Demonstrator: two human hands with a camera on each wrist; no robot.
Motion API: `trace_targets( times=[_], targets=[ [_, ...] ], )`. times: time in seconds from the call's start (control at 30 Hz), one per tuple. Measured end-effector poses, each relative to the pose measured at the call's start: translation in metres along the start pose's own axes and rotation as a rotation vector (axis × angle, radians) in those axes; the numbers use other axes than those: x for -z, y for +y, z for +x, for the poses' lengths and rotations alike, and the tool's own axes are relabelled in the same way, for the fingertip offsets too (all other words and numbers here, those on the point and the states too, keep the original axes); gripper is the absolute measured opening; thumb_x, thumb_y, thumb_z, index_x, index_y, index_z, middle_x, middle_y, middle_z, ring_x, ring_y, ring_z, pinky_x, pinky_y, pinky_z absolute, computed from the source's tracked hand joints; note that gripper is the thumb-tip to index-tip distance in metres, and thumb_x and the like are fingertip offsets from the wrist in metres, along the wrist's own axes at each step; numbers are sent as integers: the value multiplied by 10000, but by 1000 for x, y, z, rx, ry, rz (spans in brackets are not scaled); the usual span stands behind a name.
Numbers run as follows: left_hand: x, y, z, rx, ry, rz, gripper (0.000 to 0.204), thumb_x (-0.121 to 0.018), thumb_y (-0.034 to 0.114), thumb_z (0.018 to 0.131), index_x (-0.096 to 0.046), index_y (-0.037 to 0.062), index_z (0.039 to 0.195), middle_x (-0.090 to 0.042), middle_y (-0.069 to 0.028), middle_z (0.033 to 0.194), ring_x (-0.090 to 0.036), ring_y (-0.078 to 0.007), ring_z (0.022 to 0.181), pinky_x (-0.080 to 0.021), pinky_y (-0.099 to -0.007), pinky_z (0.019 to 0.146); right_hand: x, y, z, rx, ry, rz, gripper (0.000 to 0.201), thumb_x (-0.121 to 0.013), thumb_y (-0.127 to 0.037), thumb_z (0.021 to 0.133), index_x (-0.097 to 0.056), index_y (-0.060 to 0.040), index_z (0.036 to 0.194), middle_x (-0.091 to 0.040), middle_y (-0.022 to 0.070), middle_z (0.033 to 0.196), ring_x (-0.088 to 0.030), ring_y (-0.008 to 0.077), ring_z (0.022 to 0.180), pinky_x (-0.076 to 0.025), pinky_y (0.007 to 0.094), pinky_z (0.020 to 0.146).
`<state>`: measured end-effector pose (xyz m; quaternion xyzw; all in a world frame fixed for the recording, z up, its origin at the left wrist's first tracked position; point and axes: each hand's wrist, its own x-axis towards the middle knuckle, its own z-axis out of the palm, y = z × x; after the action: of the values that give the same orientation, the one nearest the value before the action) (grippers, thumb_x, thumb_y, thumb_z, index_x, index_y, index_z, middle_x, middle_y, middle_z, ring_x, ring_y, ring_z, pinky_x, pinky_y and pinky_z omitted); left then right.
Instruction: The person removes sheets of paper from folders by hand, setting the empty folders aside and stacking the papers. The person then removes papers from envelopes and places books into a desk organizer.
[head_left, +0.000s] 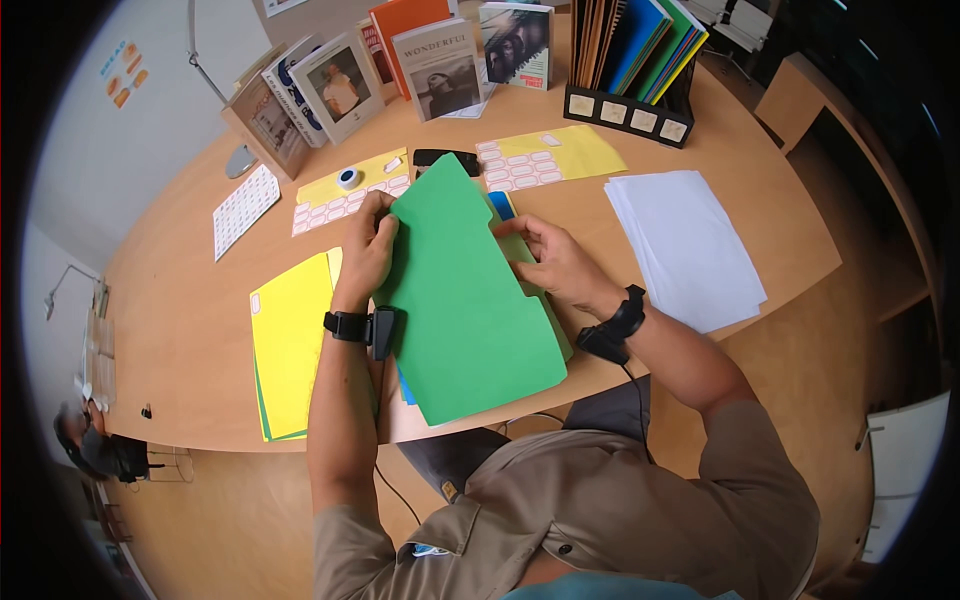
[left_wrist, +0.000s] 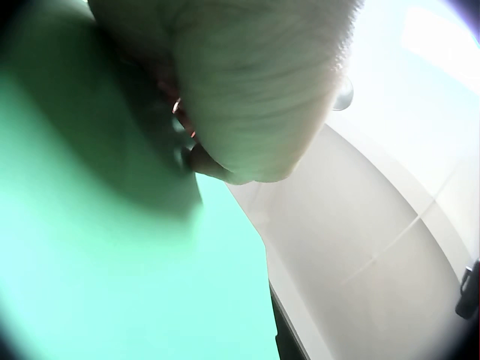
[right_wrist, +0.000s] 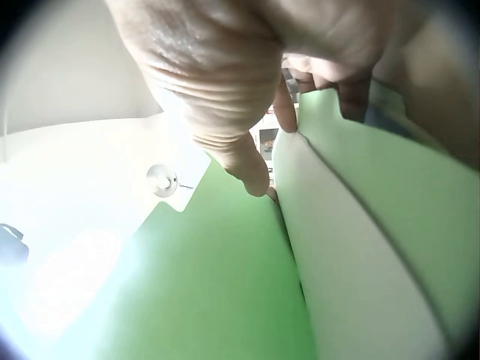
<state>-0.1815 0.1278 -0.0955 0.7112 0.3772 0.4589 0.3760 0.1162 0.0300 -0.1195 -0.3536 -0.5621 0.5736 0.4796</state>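
A green tabbed folder (head_left: pixel 470 300) is held up at a slant over the table's near edge. My left hand (head_left: pixel 367 250) grips its left edge near the top, thumb on the front cover and the other fingers mostly hidden behind. At the right edge my right hand (head_left: pixel 562 265) holds the folder with its fingers curled among its layers. In the right wrist view the thumb (right_wrist: pixel 251 172) is at the front cover's edge, and a white sheet (right_wrist: pixel 337 247) stands between the parted green covers. Blue pieces (head_left: pixel 502 205) peek out behind the folder.
Yellow folders (head_left: pixel 290 340) lie left, white paper (head_left: pixel 685 245) right. Behind are label sheets (head_left: pixel 520 168), a white roll (head_left: pixel 348 178), a dark case (head_left: pixel 447 161) and a small calendar-like sheet (head_left: pixel 246 210). Upright books (head_left: pixel 440 70) and a black organizer (head_left: pixel 628 115) stand at the back.
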Motion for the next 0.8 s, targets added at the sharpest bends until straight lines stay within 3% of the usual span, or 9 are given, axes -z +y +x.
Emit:
trace_targets(
  times=[0.07, 0.13, 0.3, 0.37, 0.47, 0.57, 0.67, 0.73, 0.8],
  targets=[
    [0, 2, -1, 32, -38, 49, 77, -505, 61, 1038, -555, 13, 1073, -512, 12, 971, -461, -96, 926, -415, -255, 869, -2, -6, 0, 1, 1, -5, 614, -850, -144, 950, -527, 8, 1450, -684, 114, 1338, -670, 170, 1224, -578, 320, 992],
    [-2, 5, -1, 36, -35, 52, 79, -507, 66, 1045, -553, 13, 1080, -513, 12, 975, -457, -94, 928, -413, -254, 870, -5, -15, -2, -77, 2, 12, 655, -816, -123, 963, -484, 1, 1515, -635, 96, 1414, -618, 174, 1326, -517, 333, 1110],
    [-3, 2, -1, 27, -29, 65, 76, -511, 62, 1049, -549, 14, 1093, -510, 14, 981, -451, -93, 924, -413, -254, 864, -6, -14, -3, -74, -9, 30, 702, -819, -125, 954, -471, 24, 1545, -669, 108, 1374, -650, 168, 1268, -541, 324, 1059],
    [-4, -3, -1, -23, 3, 57, 95, -558, 57, 1018, -578, 7, 1096, -548, 0, 892, -478, -90, 821, -435, -278, 743, -4, -8, -2, -47, -19, 15, 735, -831, -133, 950, -465, 28, 1567, -694, 119, 1344, -673, 167, 1226, -567, 322, 1013],
    [-4, -6, 1, -58, -19, 107, 101, -580, 70, 1011, -592, 10, 1090, -555, -12, 864, -486, -102, 795, -441, -289, 725, -1, -7, -2, -39, -25, 103, 699, -808, -93, 944, -488, 48, 1549, -696, 122, 1350, -674, 174, 1236, -547, 327, 1048],
    [-9, 6, -4, 42, -95, 202, 73, -533, 35, 1025, -563, 8, 1086, -523, -1, 949, -460, -94, 871, -429, -261, 808, 0, -11, -3, -101, -64, 170, 670, -786, -69, 937, -507, 60, 1532, -686, 124, 1372, -673, 171, 1221, -533, 324, 1066],
    [-14, 5, -5, 23, -95, 227, 82, -541, 32, 1015, -565, 5, 1089, -520, 0, 930, -456, -94, 845, -429, -270, 780, 0, -8, -4, -21, -57, 124, 577, -778, -75, 942, -582, 64, 1466, -714, 115, 1327, -691, 160, 1147, -545, 305, 1025],
    [-14, 7, -4, 2, -92, 225, 90, -536, 26, 1008, -566, 1, 1089, -518, -3, 924, -454, -96, 845, -425, -273, 778, 3, -13, -6, -175, -86, -11, 416, -765, -95, 965, -686, 57, 1344, -748, 100, 1256, -700, 151, 1057, -554, 299, 966],
    [-11, 11, -4, 49, -62, 222, 88, -531, 28, 1005, -561, -3, 1082, -515, -10, 922, -454, -103, 849, -423, -275, 781, 2, -16, -6, -162, -121, -156, 344, -754, -102, 976, -720, 50, 1283, -764, 96, 1201, -698, 140, 1029, -554, 295, 937]
  ],
)
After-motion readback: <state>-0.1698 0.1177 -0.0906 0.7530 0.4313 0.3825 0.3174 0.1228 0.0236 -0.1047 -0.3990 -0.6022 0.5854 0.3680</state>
